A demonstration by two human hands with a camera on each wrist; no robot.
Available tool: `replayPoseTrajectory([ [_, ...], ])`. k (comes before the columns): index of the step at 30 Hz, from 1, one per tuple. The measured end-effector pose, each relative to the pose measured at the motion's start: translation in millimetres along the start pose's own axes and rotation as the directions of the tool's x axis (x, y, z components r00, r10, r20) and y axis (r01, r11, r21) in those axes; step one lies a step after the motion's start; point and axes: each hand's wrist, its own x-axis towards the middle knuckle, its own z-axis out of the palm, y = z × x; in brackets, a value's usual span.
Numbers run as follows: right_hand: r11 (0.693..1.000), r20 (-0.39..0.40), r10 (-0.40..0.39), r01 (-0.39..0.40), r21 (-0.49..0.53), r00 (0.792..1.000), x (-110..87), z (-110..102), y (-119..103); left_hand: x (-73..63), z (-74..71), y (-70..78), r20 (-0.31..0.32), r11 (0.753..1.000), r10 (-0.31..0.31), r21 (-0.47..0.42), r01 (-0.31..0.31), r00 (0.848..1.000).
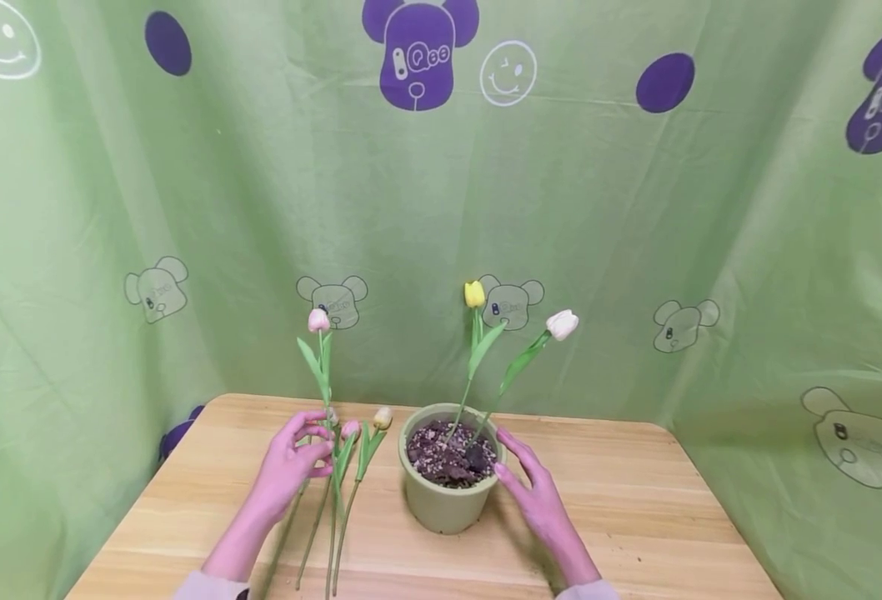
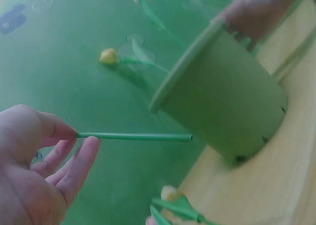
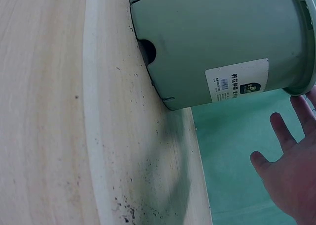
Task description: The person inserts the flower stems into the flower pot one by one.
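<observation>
1. Left of the pot [image 1: 444, 510], above the surface [image 1: 636, 500]: pinching pink tulip [image 1: 326, 358] upright by stem, between thumb and finger of loose left hand [image 1: 294, 458].
2. Touching pot rim with spread fingers of right hand [image 1: 537, 493], gripping nothing.
3. Probably at step of adding it beside yellow tulip [image 1: 474, 294] and pale tulip [image 1: 563, 325], already standing in soil [image 1: 437, 458].
4. Next, seemingly necessary to guide stem's lower end over soil, then push down.

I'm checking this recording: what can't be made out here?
- Head: stem ends of the yellow tulip and pale pink tulip, buried in soil.
- Left wrist: part of the right hand, hidden behind the flowerpot.
- Right wrist: fine print on the label, too small; the pot's top, cut off by the right edge.
</observation>
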Motion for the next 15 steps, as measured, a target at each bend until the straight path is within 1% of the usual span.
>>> replayPoseTrajectory([
  [4, 1.000, 0.001, -0.003, 0.003, -0.003, 1.000, 0.4, 0, 0, 7.4, 10.8, 11.9, 0.005, 0.999, 0.035, -0.012, -0.035, 0.999],
  [8, 1.000, 0.004, 0.002, -0.002, -0.007, 1.000, -0.3, 0, 1, 14.2, 19.1, 18.4, 0.011, 0.997, 0.063, -0.037, -0.062, 0.998],
  [15, 1.000, -0.004, 0.006, -0.006, -0.008, 1.000, -0.5, 1, 1, 29.6, 38.0, 28.3, -0.028, 0.990, 0.111, -0.080, -0.113, 0.993],
])
